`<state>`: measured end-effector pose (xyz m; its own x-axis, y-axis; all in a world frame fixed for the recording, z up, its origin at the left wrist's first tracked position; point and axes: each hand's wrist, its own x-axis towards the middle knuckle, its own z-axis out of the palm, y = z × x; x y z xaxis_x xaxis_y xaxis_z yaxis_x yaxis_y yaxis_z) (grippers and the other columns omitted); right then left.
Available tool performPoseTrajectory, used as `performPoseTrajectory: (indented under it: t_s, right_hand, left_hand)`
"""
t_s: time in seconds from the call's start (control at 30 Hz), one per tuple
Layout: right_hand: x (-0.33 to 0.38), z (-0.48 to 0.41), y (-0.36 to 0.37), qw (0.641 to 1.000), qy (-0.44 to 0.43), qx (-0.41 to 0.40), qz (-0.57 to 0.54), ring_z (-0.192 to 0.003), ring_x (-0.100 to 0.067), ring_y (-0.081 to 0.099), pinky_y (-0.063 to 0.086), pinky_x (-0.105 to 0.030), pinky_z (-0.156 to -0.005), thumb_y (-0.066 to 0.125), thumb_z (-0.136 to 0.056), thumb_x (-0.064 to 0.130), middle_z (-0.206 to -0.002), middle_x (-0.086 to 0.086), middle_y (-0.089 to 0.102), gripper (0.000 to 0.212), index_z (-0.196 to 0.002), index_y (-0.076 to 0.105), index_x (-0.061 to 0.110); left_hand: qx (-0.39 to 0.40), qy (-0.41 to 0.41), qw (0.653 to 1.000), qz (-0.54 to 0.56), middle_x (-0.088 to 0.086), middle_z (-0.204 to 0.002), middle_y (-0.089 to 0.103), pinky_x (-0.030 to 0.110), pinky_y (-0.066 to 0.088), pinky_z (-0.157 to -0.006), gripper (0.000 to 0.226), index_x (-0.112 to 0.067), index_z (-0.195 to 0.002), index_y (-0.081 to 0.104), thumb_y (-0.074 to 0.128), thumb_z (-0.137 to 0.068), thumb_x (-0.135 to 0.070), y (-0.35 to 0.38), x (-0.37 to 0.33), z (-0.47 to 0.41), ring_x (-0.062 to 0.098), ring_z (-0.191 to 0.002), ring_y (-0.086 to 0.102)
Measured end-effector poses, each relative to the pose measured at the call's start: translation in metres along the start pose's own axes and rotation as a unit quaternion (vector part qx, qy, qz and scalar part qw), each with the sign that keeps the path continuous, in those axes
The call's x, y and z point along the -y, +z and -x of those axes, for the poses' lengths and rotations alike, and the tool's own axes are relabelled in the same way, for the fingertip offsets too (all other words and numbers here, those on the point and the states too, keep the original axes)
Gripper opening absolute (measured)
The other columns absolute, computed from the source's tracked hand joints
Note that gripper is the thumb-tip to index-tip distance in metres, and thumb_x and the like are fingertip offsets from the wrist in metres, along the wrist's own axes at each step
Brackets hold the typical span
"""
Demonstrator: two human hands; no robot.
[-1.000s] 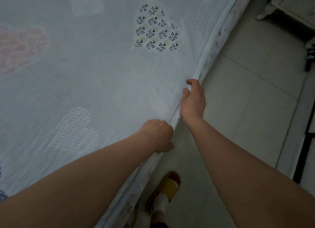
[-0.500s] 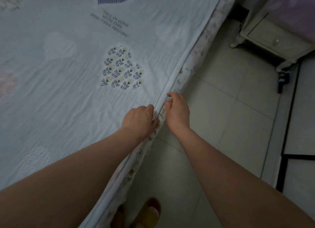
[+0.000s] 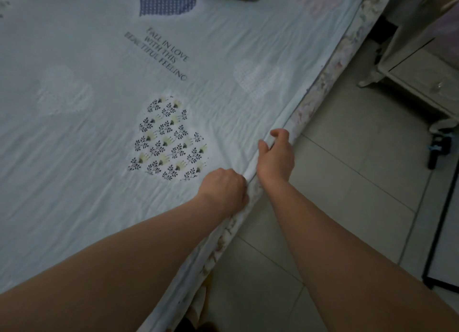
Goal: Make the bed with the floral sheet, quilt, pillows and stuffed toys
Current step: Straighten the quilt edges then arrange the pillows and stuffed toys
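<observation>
Single head-worn view, close above the bed edge (image 3: 278,143); facing forward and down along it

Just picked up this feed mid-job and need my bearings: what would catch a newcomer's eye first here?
Both hands meet mid-frame: left hand and right hand grip the side hem of the pale heart-printed cover. Left of them lies a heart of dark leaf sprigs, with a printed slogan above it. A pale nightstand stands on the tiled floor, upper right.
</observation>
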<state>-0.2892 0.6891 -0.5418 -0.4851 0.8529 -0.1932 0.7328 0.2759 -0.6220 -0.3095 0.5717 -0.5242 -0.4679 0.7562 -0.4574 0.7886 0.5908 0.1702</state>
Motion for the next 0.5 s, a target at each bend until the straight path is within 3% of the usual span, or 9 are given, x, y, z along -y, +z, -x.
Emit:
performPoseTrajectory:
  t_s: [0.1,0.2,0.33,0.5]
  right_hand:
    - [-0.008,-0.006,-0.008,0.998,-0.049,-0.027,0.034,-0.098,-0.029,0.059,0.036,-0.030,-0.081,0.053,-0.087,0.001,-0.103,-0.009,0.066,0.029,-0.112,0.058,0.016]
    - [-0.032,0.000,-0.019,0.994,-0.041,-0.069,0.077,-0.099,-0.031,0.060,0.032,-0.029,-0.074,0.051,-0.082,-0.005,-0.105,-0.009,0.067,0.036,-0.111,0.060,0.015]
    - [-0.036,-0.011,-0.011,0.995,-0.045,-0.040,0.084,-0.094,-0.032,0.058,0.035,-0.032,-0.075,0.053,-0.088,0.003,-0.100,-0.011,0.061,0.021,-0.103,0.063,0.015]
    - [-0.026,-0.034,-0.015,0.990,-0.095,-0.044,0.095,-0.089,-0.034,0.052,0.040,-0.036,-0.080,0.058,-0.080,0.001,-0.098,-0.014,0.050,0.016,-0.089,0.067,0.011]
  left_hand:
    - [0.034,0.071,0.997,0.022,0.014,-0.101,0.065,0.032,0.043,-0.070,0.033,-0.009,-0.102,0.064,0.041,-0.095,-0.031,0.001,-0.009,-0.004,0.032,-0.090,0.063]
    - [0.074,0.139,0.987,0.025,0.017,-0.103,0.064,0.035,0.047,-0.075,0.035,-0.007,-0.104,0.065,0.040,-0.096,-0.029,0.003,-0.024,-0.011,0.035,-0.094,0.062]
    - [0.095,0.117,0.988,0.020,0.016,-0.114,0.061,0.036,0.048,-0.083,0.038,-0.006,-0.111,0.065,0.044,-0.098,-0.034,0.004,-0.024,-0.030,0.035,-0.106,0.059]
    - [0.036,0.107,0.994,0.010,0.012,-0.112,0.063,0.035,0.043,-0.075,0.040,-0.011,-0.110,0.063,0.036,-0.102,-0.039,-0.013,-0.017,-0.042,0.035,-0.101,0.062]
